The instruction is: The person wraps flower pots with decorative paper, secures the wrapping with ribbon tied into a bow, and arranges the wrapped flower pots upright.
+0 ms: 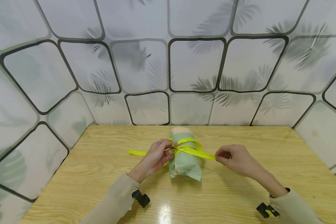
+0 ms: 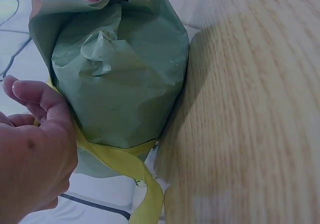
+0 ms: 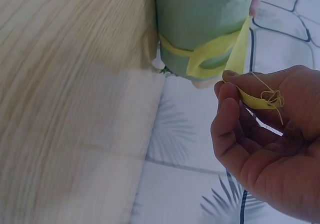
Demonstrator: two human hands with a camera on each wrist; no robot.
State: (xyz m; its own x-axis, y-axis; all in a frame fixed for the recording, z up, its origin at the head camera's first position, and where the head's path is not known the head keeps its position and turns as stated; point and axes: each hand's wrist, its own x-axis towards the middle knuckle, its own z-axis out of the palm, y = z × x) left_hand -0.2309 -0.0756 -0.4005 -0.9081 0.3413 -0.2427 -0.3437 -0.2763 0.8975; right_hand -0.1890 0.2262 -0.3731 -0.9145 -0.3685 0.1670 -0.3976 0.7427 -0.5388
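Observation:
A soft-green paper-wrapped package (image 1: 186,165) lies on the wooden table, with a bright yellow ribbon (image 1: 203,154) tied round its middle. At the knot's left side, my left hand (image 1: 158,154) pinches a bit of the ribbon between thumb and fingers. My right hand (image 1: 238,160) pinches a ribbon end, pulled out straight to the right of the package; the right wrist view shows its frayed tip (image 3: 270,102) poking out past the fingers. In the left wrist view the crumpled, folded paper end (image 2: 120,78) faces the camera.
Another ribbon tail (image 1: 137,152) sticks out on the left, behind the left hand. The wooden table (image 1: 100,146) extends to both sides. Behind it stands a patterned backdrop (image 1: 196,65) with dark outlines and leaf prints. Each sleeve cuff has a small black device (image 1: 141,198) at it.

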